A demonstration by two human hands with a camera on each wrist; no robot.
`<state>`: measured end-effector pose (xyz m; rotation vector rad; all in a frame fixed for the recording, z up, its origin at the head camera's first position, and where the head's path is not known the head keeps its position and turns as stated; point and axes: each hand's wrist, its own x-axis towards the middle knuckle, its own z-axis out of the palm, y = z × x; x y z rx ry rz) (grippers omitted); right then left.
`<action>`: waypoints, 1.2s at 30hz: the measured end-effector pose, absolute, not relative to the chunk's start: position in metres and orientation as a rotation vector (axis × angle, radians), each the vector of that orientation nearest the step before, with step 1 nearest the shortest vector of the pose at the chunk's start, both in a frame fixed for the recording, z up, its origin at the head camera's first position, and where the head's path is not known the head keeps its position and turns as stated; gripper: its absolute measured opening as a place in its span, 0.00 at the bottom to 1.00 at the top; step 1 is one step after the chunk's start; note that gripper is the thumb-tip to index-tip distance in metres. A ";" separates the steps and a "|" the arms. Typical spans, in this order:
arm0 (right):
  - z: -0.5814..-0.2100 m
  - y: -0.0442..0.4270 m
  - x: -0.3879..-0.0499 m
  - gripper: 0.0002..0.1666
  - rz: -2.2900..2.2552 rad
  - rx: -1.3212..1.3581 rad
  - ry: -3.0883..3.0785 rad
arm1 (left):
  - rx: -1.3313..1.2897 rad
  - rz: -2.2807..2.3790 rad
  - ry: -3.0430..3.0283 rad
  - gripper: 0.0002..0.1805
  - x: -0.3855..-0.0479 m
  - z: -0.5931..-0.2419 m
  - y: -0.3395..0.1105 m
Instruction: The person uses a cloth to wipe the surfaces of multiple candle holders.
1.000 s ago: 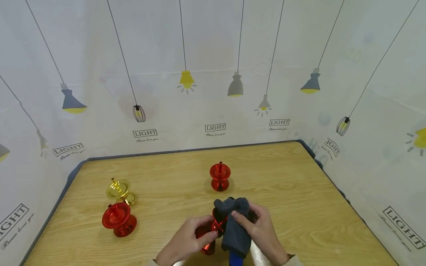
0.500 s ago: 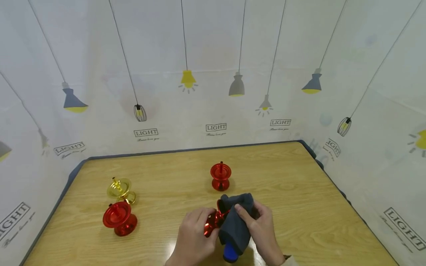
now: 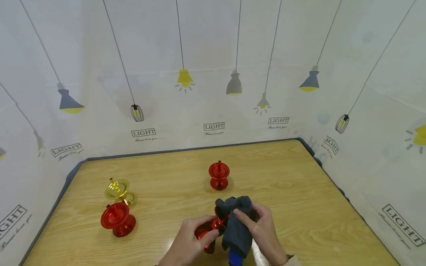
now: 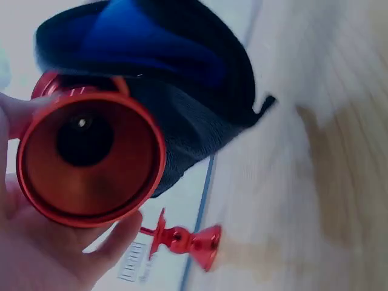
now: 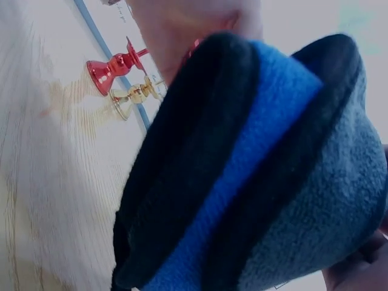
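My left hand (image 3: 186, 238) grips the base of a shiny red candle holder (image 4: 91, 197), tilted so its hollow foot faces the left wrist camera. In my right hand (image 3: 264, 232) is a folded cloth (image 3: 237, 231), dark grey outside and blue inside. The thumb presses the cloth against the candle holder's dish end, which it largely covers. Both hands are held close together near the table's front edge.
Another red candle holder (image 3: 219, 176) stands upright beyond the hands. Toward the left, a red candle holder (image 3: 118, 218) and a gold one (image 3: 117, 189) stand close together. A wall sheet (image 3: 213, 99) printed with lamps surrounds the wooden table (image 3: 166, 173).
The candle holder has been turned one way and back in my left hand, which rolled over it and returned. The right hand keeps the cloth against it, shifting slightly.
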<state>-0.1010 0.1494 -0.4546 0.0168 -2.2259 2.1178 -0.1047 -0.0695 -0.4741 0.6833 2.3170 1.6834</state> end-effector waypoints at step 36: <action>-0.455 0.151 -0.099 0.13 2.173 -0.029 -2.158 | 0.769 1.548 2.554 0.15 -0.102 -0.477 -0.059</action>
